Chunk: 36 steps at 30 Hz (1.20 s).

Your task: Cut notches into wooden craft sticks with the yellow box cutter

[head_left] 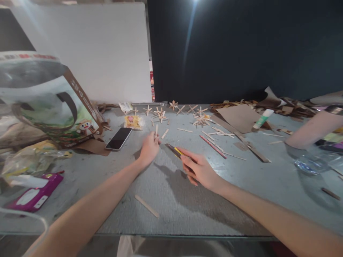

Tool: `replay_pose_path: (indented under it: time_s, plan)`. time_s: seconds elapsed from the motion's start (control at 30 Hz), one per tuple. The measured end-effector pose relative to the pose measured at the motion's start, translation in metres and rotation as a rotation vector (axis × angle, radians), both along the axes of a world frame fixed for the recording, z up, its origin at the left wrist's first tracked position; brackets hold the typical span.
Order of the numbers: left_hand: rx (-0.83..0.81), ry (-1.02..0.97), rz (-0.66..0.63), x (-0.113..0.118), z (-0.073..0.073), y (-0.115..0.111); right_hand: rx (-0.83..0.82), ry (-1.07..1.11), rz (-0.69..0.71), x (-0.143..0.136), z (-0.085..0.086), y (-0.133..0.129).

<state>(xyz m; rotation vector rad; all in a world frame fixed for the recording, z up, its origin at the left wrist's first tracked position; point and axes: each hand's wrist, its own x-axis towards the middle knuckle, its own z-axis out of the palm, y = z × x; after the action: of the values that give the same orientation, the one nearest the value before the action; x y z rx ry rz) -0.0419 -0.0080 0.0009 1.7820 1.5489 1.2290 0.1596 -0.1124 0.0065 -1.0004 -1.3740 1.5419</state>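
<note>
My left hand [149, 147] is closed on a short wooden stick [157, 130], which pokes up from between the fingers. In my right hand [199, 167] is a utility knife [175, 151] with a yellow and black body, its tip pointing left toward my left hand. The two hands are apart. Just beyond my left hand lies a small piece of stick [165, 134]. Nearer the front edge, a single flat wooden stick [146, 206] rests on the table. Several sticks crossed into star shapes [160, 115] stand farther back.
A phone [119, 139] and a snack packet [133, 122] are at left, near a large jar [40, 100] and a purple tissue pack [37, 192]. To the right are a red pencil [213, 146], cardboard [238, 117], a glue stick [263, 119] and a pink cup [313, 128].
</note>
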Motion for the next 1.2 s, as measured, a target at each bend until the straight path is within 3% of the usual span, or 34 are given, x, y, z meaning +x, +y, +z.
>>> replay_pose_path:
  time_s: [0.07, 0.17, 0.3, 0.43, 0.6, 0.87, 1.2]
  plan:
    - [-0.078, -0.149, -0.006, -0.001, 0.001, 0.004, 0.047, -0.031, -0.011, -0.001, 0.001, -0.004]
    - [-0.087, -0.274, -0.149, 0.007, 0.000, -0.002, 0.169, -0.099, -0.096, -0.001, 0.002, -0.004]
    - [-0.199, -0.236, -0.362, 0.021, 0.001, -0.020, 0.336, -0.265, -0.339, 0.007, 0.003, 0.008]
    - [-0.229, -0.115, -0.490, 0.027, 0.005, -0.037, 0.443, -0.371, -0.526, 0.016, 0.003, 0.025]
    - [-0.249, -0.093, -0.576, 0.029, 0.009, -0.050, 0.433, -0.390, -0.486, 0.018, 0.003, 0.034]
    - [-0.237, -0.370, -0.517, 0.032, 0.013, -0.054, 0.360, -0.397, -0.416, 0.017, 0.001, 0.035]
    - [-0.107, -0.423, -0.472, 0.043, 0.000, -0.061, 0.312, -0.332, -0.384, 0.007, -0.004, 0.027]
